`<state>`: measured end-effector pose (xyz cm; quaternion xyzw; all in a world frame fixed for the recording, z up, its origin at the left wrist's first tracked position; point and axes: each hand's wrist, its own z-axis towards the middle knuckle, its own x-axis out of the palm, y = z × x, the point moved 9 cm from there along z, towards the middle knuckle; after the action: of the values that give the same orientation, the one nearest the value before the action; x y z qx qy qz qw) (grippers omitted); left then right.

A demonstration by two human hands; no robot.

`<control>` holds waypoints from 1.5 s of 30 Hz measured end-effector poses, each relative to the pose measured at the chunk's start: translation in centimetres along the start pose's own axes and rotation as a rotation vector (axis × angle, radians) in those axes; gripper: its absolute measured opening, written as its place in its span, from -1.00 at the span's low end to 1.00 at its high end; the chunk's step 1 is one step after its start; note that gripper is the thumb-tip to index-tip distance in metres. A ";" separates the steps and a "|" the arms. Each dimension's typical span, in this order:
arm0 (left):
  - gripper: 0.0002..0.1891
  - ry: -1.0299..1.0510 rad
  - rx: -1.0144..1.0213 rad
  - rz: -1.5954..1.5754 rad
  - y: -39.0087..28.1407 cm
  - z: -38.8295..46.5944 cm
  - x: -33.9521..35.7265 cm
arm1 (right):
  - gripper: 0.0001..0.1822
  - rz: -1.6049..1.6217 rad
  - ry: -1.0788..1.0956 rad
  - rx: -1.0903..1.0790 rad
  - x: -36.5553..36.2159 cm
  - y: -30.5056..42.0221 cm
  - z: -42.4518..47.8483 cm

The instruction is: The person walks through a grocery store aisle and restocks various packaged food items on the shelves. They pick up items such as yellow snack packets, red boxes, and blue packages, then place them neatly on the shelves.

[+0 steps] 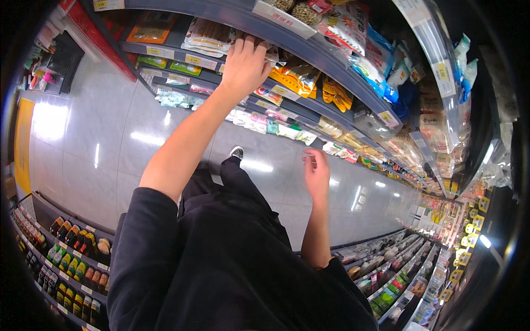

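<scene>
My left hand reaches onto a shelf, its fingers resting over flat plastic packets. Beside it lie clear-and-white packets of brown sticks, which look like dried spice. The fingertips are partly hidden under the shelf above, so a grip cannot be made out. To the right of that hand are yellow packets on the same shelf, and an orange-edged packet lies further left. My right hand hangs over the floor in front of the shelving, fingers loosely curled and nothing visible in it.
Above my left hand runs a grey shelf edge with bagged goods on it. Lower shelves hold more packets. Behind me stand racks of bottles and packaged goods. A yellow panel is at far left.
</scene>
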<state>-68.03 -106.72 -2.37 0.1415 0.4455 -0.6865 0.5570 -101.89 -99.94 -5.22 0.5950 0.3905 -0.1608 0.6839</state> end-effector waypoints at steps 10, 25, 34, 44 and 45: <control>-0.68 0.248 -0.144 -0.129 -7.5 -17.3 1.7 | -0.86 -0.074 -0.059 -0.235 -3.6 -1.7 7.3; -0.71 -0.022 -0.264 -0.058 -19.8 -10.4 11.0 | -0.74 -0.200 0.020 -0.629 -7.9 -4.0 22.4; -0.63 -0.289 -0.108 0.062 -15.0 -7.1 14.3 | -0.61 -0.347 0.041 -0.813 -4.6 -6.7 22.8; -0.62 -0.436 -0.147 0.122 -14.3 -6.2 14.4 | -0.55 -0.584 0.084 -0.946 -4.5 -4.6 23.3; -0.62 -0.431 -0.151 0.148 -14.1 -6.2 14.2 | -0.54 -0.553 0.137 -0.922 -4.2 -4.6 23.6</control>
<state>-87.30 -111.30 -9.26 -0.0183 0.3549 -0.6227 0.6971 -99.70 -124.24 -5.62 0.1172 0.6064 -0.1076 0.7791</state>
